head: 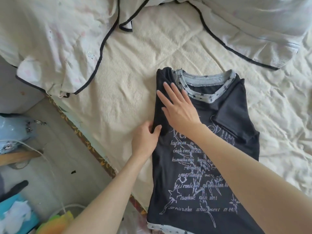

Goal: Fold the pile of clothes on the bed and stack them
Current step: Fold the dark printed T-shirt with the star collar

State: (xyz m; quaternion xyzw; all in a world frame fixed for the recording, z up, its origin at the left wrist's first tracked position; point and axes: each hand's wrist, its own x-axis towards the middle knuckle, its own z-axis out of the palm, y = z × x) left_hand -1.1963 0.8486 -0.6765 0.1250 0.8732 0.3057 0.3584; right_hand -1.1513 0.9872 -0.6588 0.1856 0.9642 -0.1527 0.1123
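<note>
We have the dark printed T-shirt (202,166) lying face up on the bed (135,65), with our right hand (179,105) spread flat, fingers straight, on its shoulder while the fingers of our left hand (145,139) pinch the folded-in sleeve edge just below. It looks thin, light and limp, so we judge it will sag and slide unless pressed down. Best hold is along that folded side edge, beside our left fingers, and at the hem.
</note>
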